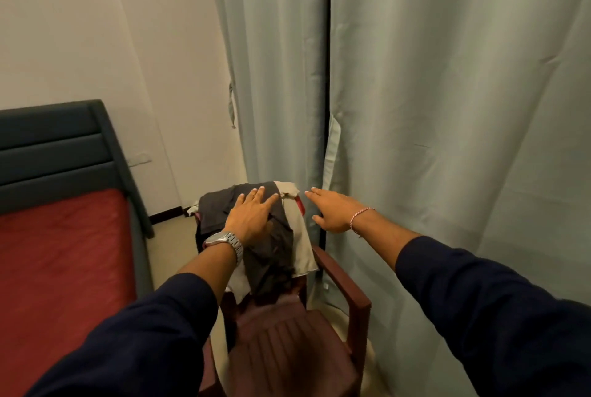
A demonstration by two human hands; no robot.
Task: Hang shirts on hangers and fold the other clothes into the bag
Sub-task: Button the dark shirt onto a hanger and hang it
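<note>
A dark grey garment (pixel 271 256) and a beige garment (pixel 299 236) hang draped over the back of a maroon plastic chair (pixel 287 342). My left hand (pixel 251 215), with a metal watch on the wrist, rests flat on the dark garment with its fingers straight. To the right of the chair back, my right hand (pixel 332 212) reaches forward with straight fingers, just off the beige garment's edge and holding nothing. No hanger or bag is in view.
A bed with a red sheet (pixel 60 268) and a dark green headboard (pixel 64 147) stands at the left. Pale grey curtains (pixel 431 108) hang behind and to the right of the chair. A white wall (pixel 112 44) fills the upper left.
</note>
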